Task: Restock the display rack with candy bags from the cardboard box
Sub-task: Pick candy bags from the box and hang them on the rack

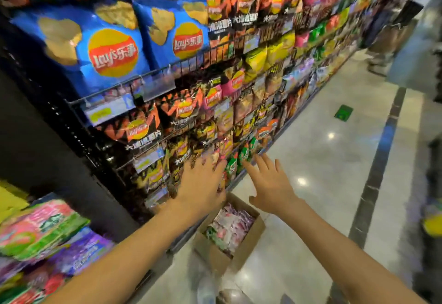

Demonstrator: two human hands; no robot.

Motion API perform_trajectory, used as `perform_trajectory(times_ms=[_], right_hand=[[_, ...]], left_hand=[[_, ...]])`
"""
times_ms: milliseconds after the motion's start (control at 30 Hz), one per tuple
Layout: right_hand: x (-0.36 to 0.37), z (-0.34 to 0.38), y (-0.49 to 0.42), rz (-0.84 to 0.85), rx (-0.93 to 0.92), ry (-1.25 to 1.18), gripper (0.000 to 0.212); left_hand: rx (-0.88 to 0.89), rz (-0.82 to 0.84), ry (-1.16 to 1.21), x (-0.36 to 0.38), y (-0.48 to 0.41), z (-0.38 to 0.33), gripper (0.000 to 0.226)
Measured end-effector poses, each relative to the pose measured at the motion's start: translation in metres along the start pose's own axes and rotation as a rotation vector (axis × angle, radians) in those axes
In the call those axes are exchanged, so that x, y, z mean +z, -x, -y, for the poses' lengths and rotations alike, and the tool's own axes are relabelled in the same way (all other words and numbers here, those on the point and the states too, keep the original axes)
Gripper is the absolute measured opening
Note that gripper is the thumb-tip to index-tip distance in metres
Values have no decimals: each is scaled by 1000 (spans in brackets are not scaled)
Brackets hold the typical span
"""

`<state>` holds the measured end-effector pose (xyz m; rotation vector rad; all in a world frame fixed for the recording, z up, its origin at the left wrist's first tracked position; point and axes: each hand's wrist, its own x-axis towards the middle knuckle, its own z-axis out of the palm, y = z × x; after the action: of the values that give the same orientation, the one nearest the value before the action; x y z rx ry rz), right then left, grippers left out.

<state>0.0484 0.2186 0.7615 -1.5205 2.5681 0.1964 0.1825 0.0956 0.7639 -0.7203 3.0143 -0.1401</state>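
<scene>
Since the cardboard box (215, 253) at bottom centre looks full of candy bags (232, 227), restocking's barely started, I'd guess. Left grip (203, 179) and right grip (269, 185) are empty, fingers apart, at the display rack (79, 133).

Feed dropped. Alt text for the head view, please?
The left hand and right hand, open and empty, reach toward chip bags low on the display rack. Below them, an open cardboard box holding candy bags sits on the floor.

Cardboard box (241, 253) on floor (323, 184) before display rack (153, 81), candy bags (230, 228) inside box
</scene>
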Motion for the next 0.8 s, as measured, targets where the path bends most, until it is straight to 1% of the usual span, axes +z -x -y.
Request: perform_trajectory(times_ms=[133, 200, 267, 467, 533, 600, 700, 800], right_hand=[[27, -15, -32, 93, 55, -31, 84], [42, -23, -48, 150, 74, -12, 87], [60, -33, -62, 173, 90, 6, 90], [124, -58, -91, 239, 138, -76, 79], [156, -69, -104, 259, 148, -120, 75], [194, -78, -121, 238, 166, -149, 72], [267, -89, -137, 309, 221, -195, 77], [352, -97, -150, 395, 215, -189, 77]], left_hand=[[22, 88, 19, 38, -43, 6, 72], [36, 127, 23, 58, -63, 10, 71], [55, 168, 35, 79, -81, 12, 71], [60, 303, 70, 153, -116, 11, 70], [59, 322, 75, 185, -123, 8, 67], [54, 338, 56, 221, -135, 3, 67], [38, 433, 47, 285, -151, -13, 71], [10, 485, 64, 366, -158, -37, 71]])
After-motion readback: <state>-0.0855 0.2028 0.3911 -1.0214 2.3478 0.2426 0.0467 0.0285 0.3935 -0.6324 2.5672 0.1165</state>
